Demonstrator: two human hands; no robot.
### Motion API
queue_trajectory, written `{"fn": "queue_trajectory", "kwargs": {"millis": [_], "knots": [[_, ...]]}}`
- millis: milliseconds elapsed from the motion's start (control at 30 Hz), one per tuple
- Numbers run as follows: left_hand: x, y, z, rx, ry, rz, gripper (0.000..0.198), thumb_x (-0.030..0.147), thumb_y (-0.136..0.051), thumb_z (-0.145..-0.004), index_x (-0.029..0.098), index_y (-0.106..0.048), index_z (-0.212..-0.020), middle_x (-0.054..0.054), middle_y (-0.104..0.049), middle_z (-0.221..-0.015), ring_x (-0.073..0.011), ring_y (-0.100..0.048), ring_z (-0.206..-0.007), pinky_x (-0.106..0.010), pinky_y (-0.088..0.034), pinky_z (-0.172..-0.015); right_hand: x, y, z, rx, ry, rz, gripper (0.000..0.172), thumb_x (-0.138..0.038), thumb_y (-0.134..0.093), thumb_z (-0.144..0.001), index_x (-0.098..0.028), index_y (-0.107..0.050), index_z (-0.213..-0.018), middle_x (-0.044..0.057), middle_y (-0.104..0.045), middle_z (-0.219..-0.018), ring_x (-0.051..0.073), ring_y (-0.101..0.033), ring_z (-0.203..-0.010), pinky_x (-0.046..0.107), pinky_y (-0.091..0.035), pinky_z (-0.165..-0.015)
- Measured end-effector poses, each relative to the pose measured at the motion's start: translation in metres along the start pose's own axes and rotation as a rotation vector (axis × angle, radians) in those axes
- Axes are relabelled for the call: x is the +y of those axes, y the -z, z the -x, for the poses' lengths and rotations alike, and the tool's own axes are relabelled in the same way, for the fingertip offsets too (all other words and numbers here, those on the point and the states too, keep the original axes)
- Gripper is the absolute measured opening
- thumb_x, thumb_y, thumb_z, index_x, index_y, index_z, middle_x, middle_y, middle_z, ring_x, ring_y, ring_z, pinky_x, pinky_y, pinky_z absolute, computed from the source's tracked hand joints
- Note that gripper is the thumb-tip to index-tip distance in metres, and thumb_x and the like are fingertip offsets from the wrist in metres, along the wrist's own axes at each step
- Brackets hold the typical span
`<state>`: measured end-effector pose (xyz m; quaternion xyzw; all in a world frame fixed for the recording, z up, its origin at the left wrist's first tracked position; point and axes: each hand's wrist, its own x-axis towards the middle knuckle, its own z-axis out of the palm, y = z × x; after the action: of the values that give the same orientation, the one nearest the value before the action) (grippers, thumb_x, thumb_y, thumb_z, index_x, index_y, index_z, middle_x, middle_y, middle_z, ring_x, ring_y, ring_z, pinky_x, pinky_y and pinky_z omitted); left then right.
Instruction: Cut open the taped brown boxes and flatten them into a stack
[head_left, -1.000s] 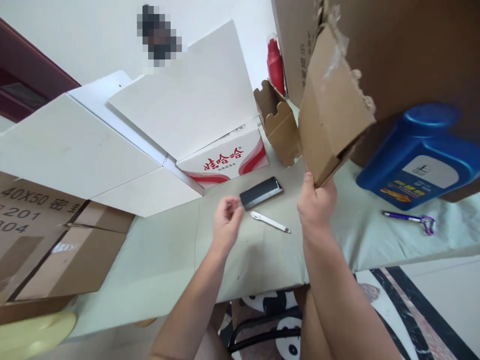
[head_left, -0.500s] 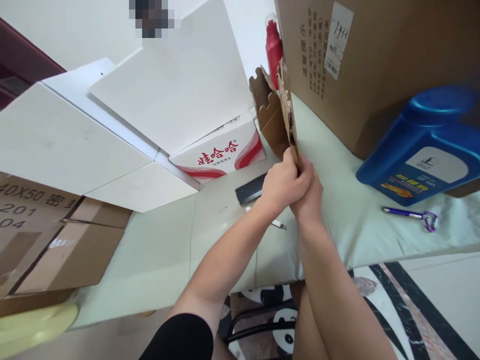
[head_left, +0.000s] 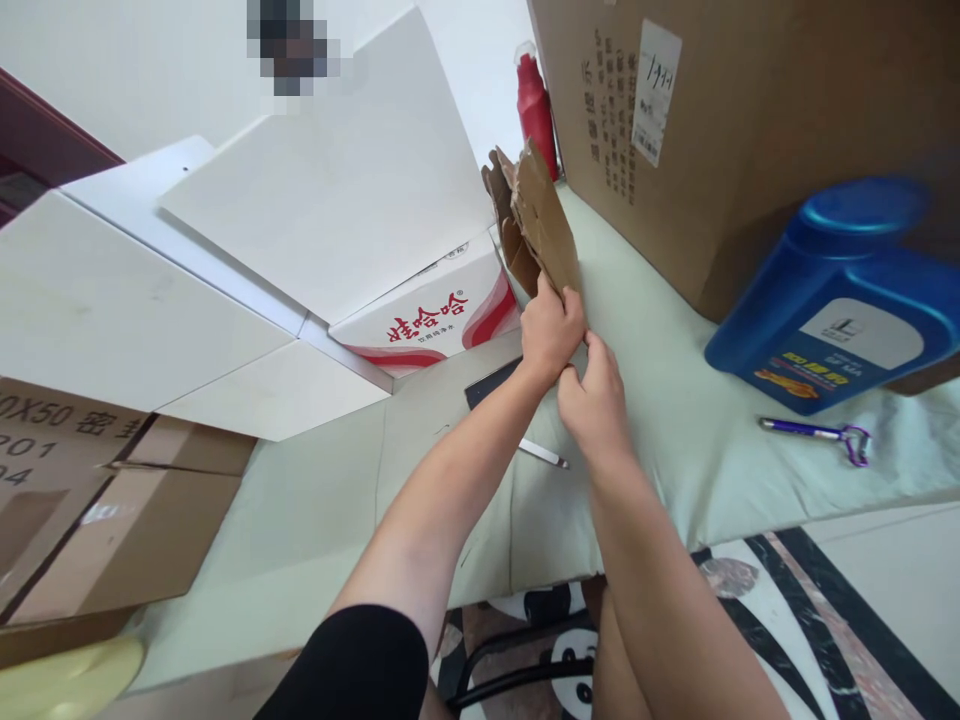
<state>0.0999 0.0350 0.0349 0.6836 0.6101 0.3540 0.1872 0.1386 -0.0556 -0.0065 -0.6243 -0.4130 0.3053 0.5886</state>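
A folded piece of brown cardboard (head_left: 551, 230) with torn, notched edges stands tilted above the covered table (head_left: 322, 520). My left hand (head_left: 553, 328) grips its lower part, with the fingers wrapped over the near face. Just below and to the right, my right hand (head_left: 598, 395) is closed, its fingertips against the left hand near the cardboard's bottom end. What lies between those fingers is hidden. Under my left forearm a flat black rectangular object (head_left: 489, 384) shows in part. Beside it lies a slim white pen-like tool (head_left: 546, 453) with a metallic tip, partly covered by the forearm.
A white-and-red carton (head_left: 439, 325) and white panels (head_left: 330, 170) stand at the back left. Brown boxes are at the left (head_left: 150, 520) and back right (head_left: 720, 200). A red bottle (head_left: 535, 115), a blue jug (head_left: 825, 310) and a purple keyring tool (head_left: 814, 432) are also there.
The cardboard has turned, so its broad near face now shows rather than its edge. My right hand has slid down from beside the left hand. The view has shifted slightly.
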Motion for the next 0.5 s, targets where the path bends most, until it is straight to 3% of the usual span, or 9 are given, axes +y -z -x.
{"fn": "queue_trajectory", "kwargs": {"millis": [233, 367, 500], "knots": [[0.012, -0.007, -0.028, 0.019, 0.017, -0.028, 0.027, 0.030, -0.044, -0.101, 0.019, -0.051, -0.125, -0.014, -0.073, -0.094, -0.0356, -0.072, -0.102, -0.045, -0.050, -0.095, -0.005, -0.001, 0.002, -0.056, -0.061, -0.024, 0.048, -0.024, -0.051, -0.080, -0.019, -0.058, -0.127, 0.017, -0.064, -0.135, 0.031, -0.057, -0.129, 0.056, -0.044, -0.114], [0.006, -0.010, -0.038, 0.044, 0.132, -0.021, 0.019, 0.028, -0.048, -0.099, 0.018, -0.051, -0.115, -0.020, -0.073, -0.102, -0.0382, -0.071, -0.108, -0.048, -0.049, -0.096, 0.000, -0.005, 0.002, -0.079, -0.047, -0.067, 0.041, -0.027, -0.054, -0.079, -0.021, -0.059, -0.120, 0.016, -0.064, -0.129, 0.029, -0.058, -0.126, 0.054, -0.045, -0.113], [-0.005, -0.009, -0.040, 0.045, 0.190, 0.038, 0.022, 0.031, -0.061, -0.093, 0.022, -0.046, -0.107, -0.019, -0.071, -0.102, -0.0381, -0.069, -0.110, -0.049, -0.047, -0.097, 0.000, -0.005, 0.002, -0.103, -0.085, -0.111, 0.040, -0.032, -0.060, -0.078, -0.023, -0.060, -0.116, 0.013, -0.064, -0.125, 0.029, -0.058, -0.124, 0.053, -0.044, -0.113]]}}
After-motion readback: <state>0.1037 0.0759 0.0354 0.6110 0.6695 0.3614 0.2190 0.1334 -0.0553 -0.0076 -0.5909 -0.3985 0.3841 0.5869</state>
